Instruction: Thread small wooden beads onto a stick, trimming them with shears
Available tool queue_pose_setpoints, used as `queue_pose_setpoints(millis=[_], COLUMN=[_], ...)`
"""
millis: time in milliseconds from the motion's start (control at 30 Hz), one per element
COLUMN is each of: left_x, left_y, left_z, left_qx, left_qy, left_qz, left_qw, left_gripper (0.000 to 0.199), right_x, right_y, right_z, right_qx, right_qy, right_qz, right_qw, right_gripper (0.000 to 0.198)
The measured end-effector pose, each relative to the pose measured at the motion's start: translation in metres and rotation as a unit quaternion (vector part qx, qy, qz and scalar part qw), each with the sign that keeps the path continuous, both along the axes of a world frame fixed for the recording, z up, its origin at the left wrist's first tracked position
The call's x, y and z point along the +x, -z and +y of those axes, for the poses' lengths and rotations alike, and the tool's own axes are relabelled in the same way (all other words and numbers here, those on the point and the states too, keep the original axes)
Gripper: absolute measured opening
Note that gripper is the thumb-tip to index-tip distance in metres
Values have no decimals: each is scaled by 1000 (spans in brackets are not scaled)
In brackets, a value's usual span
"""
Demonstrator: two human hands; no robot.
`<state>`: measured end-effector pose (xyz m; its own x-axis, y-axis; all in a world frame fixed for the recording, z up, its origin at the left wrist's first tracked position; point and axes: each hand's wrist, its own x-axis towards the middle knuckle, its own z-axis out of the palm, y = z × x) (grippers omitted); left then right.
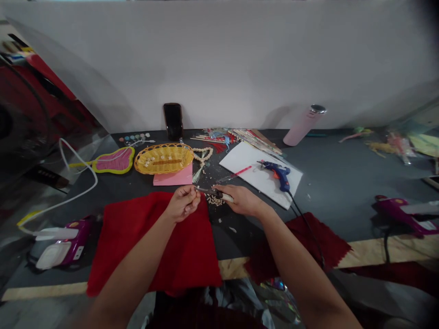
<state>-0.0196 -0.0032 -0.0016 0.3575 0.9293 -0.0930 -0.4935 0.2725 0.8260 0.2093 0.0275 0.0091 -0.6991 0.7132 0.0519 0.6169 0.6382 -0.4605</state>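
My left hand [184,202] is closed in a pinch above the red cloth [154,256], with a tiny pale piece barely showing at its fingertips. My right hand [242,199] is wrapped around the pale handle of a knife [205,190]. Its blade points left and reaches the fingertips of my left hand; whether it touches the piece I cannot tell. Below the knife lies a pile of small beige pieces [215,200] on the dark table. Just behind it is a narrow red-and-clear stick [236,174].
A yellow wicker basket [164,171] with small pieces stands partly over pink paper [173,179]. A blue glue gun [279,173] rests on a white board [240,157], its cord running toward the front edge. A phone [173,121] and pink bottle [302,128] stand behind.
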Motion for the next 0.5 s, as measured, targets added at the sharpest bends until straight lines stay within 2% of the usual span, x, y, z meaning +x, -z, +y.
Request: queue_pose_setpoints(millis=[133,233,500], left_x=[1,4,4], left_y=[1,1,6], left_z=[4,6,6], left_qx=[-12,-7,28], left_qy=[-36,-59,-105], left_qz=[38,60,113], left_qw=[999,996,988], left_gripper=[21,22,24], right_x=[-2,-3,-6], right_y=[0,-4,-8], right_z=[2,1,-6], right_qx=[70,98,72], right_qy=[74,93,86], right_qz=[-55,-99,-134], right_qw=[993,986,985], right_gripper=[54,54,55])
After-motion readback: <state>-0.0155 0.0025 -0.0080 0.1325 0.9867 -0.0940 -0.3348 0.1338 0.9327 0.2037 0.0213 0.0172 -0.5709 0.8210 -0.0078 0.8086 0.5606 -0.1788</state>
